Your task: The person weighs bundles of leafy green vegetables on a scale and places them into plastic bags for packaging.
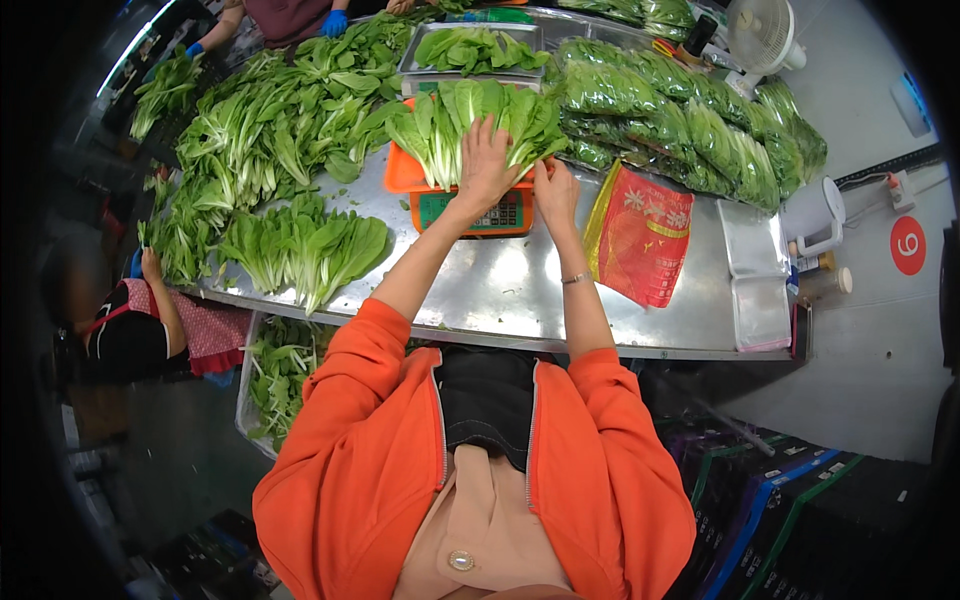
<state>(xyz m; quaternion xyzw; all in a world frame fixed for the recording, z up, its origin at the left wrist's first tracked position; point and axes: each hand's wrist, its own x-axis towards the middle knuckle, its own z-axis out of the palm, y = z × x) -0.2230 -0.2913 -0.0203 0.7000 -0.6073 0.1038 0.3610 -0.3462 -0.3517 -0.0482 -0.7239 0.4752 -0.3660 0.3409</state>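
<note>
Leafy greens (442, 131) with white stems lie fanned out on the orange tray (403, 171) of a digital scale (484, 213). My left hand (486, 159) rests on them, palm down, its fingers spread over the leaves and stems. At the tray's right edge, my right hand (555, 187) has its fingers bent close to the stem ends; whether it pinches the tray or a stem cannot be told. Behind the scale, more greens (476, 49) lie in a metal tray (406, 60). A loose bunch (300, 251) sits on the metal table to the left.
A large heap of greens (262, 127) covers the table's left. Bagged greens (645, 97) are piled at the right, near a fan (761, 34). A red printed bag (645, 232) and clear plastic bags (757, 277) lie on the metal table (495, 300). Co-workers stand left and across.
</note>
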